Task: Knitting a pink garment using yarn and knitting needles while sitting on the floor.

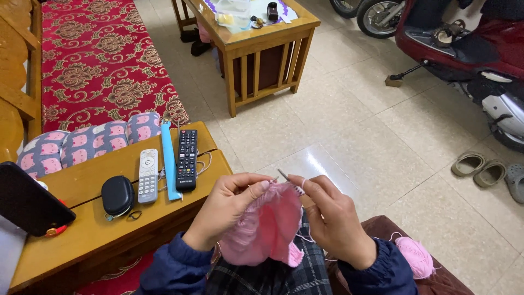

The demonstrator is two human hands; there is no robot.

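Here, a pale tiled floor (349, 125) is seen across most of the view, with a red scooter (469, 43) parked at two o'clock. A wooden sofa covered by a red patterned cloth (98, 60) is stretched from nine to eleven o'clock, and a pillow printed with pink pigs (87, 143) is laid at its near end. A wooden side table (262, 49) is set at twelve o'clock, with small containers on its top. At eight o'clock a low wooden bench (103, 218) is placed, on which a black remote (186, 159), a white remote (148, 176), a blue strip (169, 161) between the two remotes, a black oval pouch (117, 195) and a dark phone (27, 199) are laid. Grey slippers (480, 168) are left at four o'clock.

Near six o'clock a piece of pink knitting (267, 224) is held over a plaid lap, gripped from both sides. The left hand (226, 210) is curled around the left edge of the knitting, fingers closed on it. The right hand (333, 216) is pinched on the top right edge, where a thin grey needle (283, 175) is seen poking out between the two hands. A ball of pink yarn (416, 255) is rested at five o'clock on a brown cushion (453, 281), apart from the hands.
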